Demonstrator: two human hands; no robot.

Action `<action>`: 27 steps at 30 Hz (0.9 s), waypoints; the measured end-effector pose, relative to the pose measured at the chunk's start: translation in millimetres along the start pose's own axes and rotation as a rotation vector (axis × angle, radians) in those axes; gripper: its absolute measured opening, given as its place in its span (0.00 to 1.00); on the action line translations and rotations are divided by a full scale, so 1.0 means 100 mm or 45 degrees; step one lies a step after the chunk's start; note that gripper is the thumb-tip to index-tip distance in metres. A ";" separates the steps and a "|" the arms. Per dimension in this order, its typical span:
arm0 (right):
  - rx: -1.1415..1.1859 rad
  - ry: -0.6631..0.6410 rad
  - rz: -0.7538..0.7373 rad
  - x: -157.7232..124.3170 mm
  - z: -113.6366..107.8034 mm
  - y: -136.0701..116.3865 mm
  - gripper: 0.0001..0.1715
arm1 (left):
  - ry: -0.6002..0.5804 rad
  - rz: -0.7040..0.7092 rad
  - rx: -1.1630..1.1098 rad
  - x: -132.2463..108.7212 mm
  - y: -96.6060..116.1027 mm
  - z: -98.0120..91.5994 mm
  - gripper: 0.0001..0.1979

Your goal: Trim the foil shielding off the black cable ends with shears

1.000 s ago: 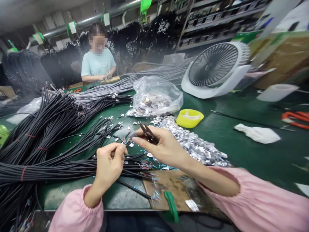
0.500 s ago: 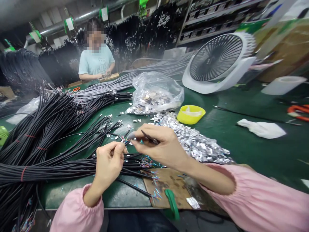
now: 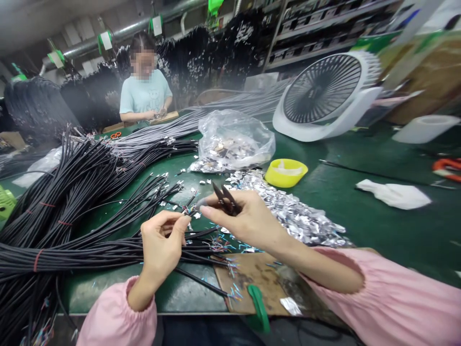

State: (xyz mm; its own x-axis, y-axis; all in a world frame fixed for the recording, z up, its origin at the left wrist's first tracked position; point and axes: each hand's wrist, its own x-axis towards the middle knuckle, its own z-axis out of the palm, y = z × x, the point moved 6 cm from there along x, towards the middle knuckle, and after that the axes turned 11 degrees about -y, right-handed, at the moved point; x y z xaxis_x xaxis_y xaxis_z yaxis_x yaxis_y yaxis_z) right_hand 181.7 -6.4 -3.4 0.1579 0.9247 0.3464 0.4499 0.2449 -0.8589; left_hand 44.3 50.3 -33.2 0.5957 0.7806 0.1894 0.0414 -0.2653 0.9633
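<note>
My left hand [image 3: 162,242] pinches the end of a thin black cable [image 3: 201,283], whose coloured wire tips [image 3: 188,209] stick out just past the fingertips. My right hand [image 3: 245,218] is closed round small black snips [image 3: 224,198], blades apart and pointing up. Its thumb and forefinger reach left and touch the wire tips. Both hands hover over the green table [image 3: 378,226], above a brown board [image 3: 252,283] strewn with clipped wire bits.
Bundles of black cables [image 3: 65,206] fill the left side. A heap of silver foil scraps [image 3: 291,214], a clear bag [image 3: 234,142], a yellow bowl [image 3: 286,172], a white fan [image 3: 324,98] and a white rag [image 3: 394,194] lie beyond. Another person [image 3: 144,93] works at the far end.
The snips' blades, nearly together half a second ago, stand apart again. Both hands stay at the wire tips with only small shifts.
</note>
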 end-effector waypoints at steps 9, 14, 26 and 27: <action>0.152 -0.079 0.154 0.01 0.03 0.07 0.13 | 0.004 0.089 0.136 -0.05 -0.02 0.01 0.05; 0.205 -0.074 0.165 0.01 0.04 0.09 0.12 | 0.002 0.108 0.177 -0.04 -0.05 0.01 0.04; 0.223 -0.152 0.117 0.01 0.07 0.03 0.08 | 0.007 0.191 0.085 -0.04 -0.01 -0.01 0.04; 0.226 -0.139 0.126 0.01 0.06 0.04 0.08 | 0.007 0.198 0.078 -0.05 -0.01 -0.01 0.05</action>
State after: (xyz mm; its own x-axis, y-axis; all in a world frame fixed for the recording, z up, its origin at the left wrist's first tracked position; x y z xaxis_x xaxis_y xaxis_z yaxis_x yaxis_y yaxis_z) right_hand 178.0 -2.6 -8.3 0.0930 0.9704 0.2228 0.2738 0.1903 -0.9428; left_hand 40.7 47.7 -34.8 0.5943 0.7306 0.3363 -0.0021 -0.4168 0.9090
